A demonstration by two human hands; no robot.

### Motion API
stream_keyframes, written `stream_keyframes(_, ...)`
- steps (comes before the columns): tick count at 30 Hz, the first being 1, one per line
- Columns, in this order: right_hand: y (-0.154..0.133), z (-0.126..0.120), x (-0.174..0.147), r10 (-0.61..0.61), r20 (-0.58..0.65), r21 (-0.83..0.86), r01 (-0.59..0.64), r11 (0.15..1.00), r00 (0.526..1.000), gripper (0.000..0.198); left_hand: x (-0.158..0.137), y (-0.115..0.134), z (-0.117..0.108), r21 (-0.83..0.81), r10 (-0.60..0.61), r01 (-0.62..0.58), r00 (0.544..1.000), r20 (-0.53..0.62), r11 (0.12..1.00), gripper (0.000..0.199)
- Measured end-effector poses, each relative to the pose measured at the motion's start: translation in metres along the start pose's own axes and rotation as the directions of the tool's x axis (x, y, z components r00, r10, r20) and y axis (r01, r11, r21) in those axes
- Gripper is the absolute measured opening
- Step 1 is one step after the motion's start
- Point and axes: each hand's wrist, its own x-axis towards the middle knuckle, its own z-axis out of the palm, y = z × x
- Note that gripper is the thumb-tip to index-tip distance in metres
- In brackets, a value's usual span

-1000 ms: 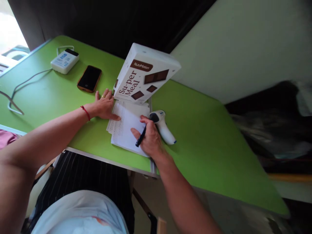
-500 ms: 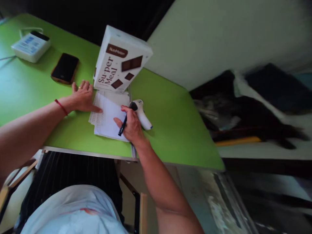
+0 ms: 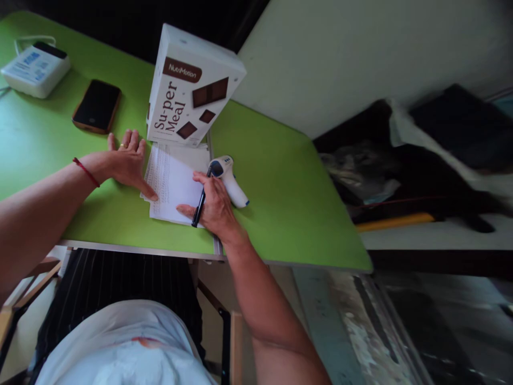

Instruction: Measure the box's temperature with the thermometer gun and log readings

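A stack of printed paper sheets (image 3: pixel 172 182) lies on the green table (image 3: pixel 280 187) near its front edge. My left hand (image 3: pixel 126 160) rests flat on the sheets' left edge, fingers spread, a red string around the wrist. My right hand (image 3: pixel 214 206) holds a black pen (image 3: pixel 199 203) and rests on the lower right of the paper. A white box printed "Su-per Meal" (image 3: pixel 188 88) stands tilted just behind the sheets. A white handheld thermometer gun (image 3: pixel 229 179) lies right beside my right hand.
A dark phone in an orange case (image 3: pixel 97 105) and a white power bank (image 3: pixel 35 68) with a cable lie at the table's far left. Dark bags and clothes (image 3: pixel 420 155) are piled to the right beyond the table. A chair frame (image 3: pixel 224 331) stands under the table edge.
The camera has swung right and down, so everything shifted left in view. My left index finger slid down along the paper's left edge. My right hand with the pen stayed on the sheets.
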Motion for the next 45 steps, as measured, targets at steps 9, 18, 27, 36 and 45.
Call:
stream_keyframes(9,-0.021,-0.008,0.003,0.065,-0.144,0.038,-0.060,0.997,0.987,0.061,-0.008,0.007,0.000,-0.032,0.012,-0.013,0.999,-0.038,0.999,0.176)
stream_keyframes(18,-0.080,0.006,-0.001,0.474,-0.061,0.639,-0.331,0.695,0.878,0.041,-0.003,0.004,0.008,-0.102,0.027,-0.036,0.996,-0.089,0.994,0.178)
stream_keyframes(27,-0.081,0.022,-0.009,0.464,-0.107,0.511,-0.352,0.784,0.879,0.013,0.001,0.003,0.011,-0.147,0.031,-0.048,0.993,-0.112,0.988,0.175)
stream_keyframes(36,-0.080,0.020,-0.008,0.342,-0.140,0.462,-0.244,0.853,0.929,0.017,-0.003,0.008,0.008,-0.117,0.033,-0.045,0.994,-0.104,0.992,0.175)
stream_keyframes(45,-0.080,0.023,-0.008,0.325,-0.132,0.461,-0.233,0.856,0.936,0.015,-0.002,0.011,0.004,-0.032,0.035,-0.036,0.999,-0.014,0.999,0.178)
